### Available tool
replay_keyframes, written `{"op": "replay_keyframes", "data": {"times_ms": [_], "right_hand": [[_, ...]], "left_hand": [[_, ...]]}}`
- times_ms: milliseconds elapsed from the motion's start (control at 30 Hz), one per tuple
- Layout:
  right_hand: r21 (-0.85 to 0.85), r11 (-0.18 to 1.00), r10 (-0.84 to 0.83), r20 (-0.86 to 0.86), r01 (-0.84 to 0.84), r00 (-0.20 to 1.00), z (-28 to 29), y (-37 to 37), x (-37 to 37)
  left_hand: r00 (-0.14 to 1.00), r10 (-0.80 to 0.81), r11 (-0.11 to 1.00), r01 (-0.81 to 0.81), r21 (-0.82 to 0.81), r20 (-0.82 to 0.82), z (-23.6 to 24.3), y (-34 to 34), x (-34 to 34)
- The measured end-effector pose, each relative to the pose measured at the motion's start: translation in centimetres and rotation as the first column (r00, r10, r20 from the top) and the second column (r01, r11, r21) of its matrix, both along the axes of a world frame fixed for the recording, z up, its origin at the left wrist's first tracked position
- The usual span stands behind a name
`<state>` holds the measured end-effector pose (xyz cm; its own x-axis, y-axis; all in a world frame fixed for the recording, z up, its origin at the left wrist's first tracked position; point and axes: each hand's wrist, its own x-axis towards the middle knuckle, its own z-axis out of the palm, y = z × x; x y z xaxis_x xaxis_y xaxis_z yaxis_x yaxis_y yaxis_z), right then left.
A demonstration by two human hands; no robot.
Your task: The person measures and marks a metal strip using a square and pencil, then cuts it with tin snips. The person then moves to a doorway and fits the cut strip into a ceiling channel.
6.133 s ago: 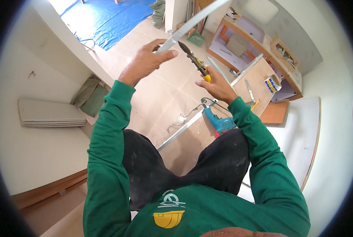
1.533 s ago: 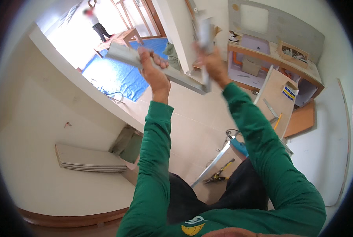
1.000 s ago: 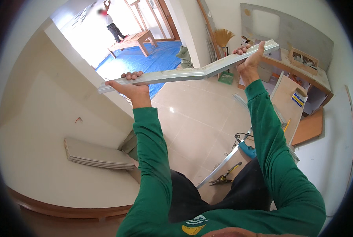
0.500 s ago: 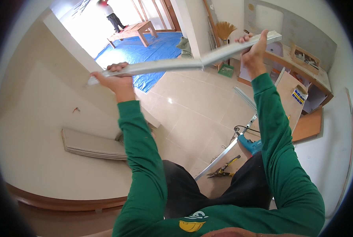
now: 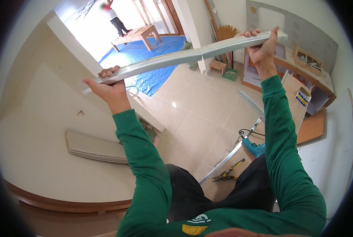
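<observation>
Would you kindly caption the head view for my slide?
Left hand and right hand hold a bent metal channel.

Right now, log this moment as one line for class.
left grip: on metal channel, near left end; right grip: near its right end; channel: slightly bent midway; snips: lying unheld

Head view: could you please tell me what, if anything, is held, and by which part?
A silvery metal channel: the left hand grips it near its left end, the right hand near its right end.

L arm (image 5: 145, 160) & R arm (image 5: 284, 128) extended fwd, well apart.
L grip (image 5: 110, 91) & R grip (image 5: 264, 53) both curled, thumbs (image 5: 274, 35) outboard; R higher in view.
</observation>
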<state>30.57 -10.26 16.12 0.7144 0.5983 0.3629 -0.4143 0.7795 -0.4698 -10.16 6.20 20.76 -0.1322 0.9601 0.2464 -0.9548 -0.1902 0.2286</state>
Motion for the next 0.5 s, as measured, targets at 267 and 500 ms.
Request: {"op": "replay_keyframes", "data": {"times_ms": [267, 500], "right_hand": [[-0.120, 0.931, -0.022, 0.923, 0.344, 0.383, -1.7, 3.0, -11.7], [-0.111, 0.993, -0.055, -0.048, 0.049, 0.997, 0.8, -0.6, -0.3]], "left_hand": [[0.691, 0.196, 0.903, 0.149, 0.403, -0.696, -2.6, -6.8, 11.9], [0.955, 0.002, 0.998, 0.014, 0.054, -0.297, -0.2, 0.0, 0.5]]}}
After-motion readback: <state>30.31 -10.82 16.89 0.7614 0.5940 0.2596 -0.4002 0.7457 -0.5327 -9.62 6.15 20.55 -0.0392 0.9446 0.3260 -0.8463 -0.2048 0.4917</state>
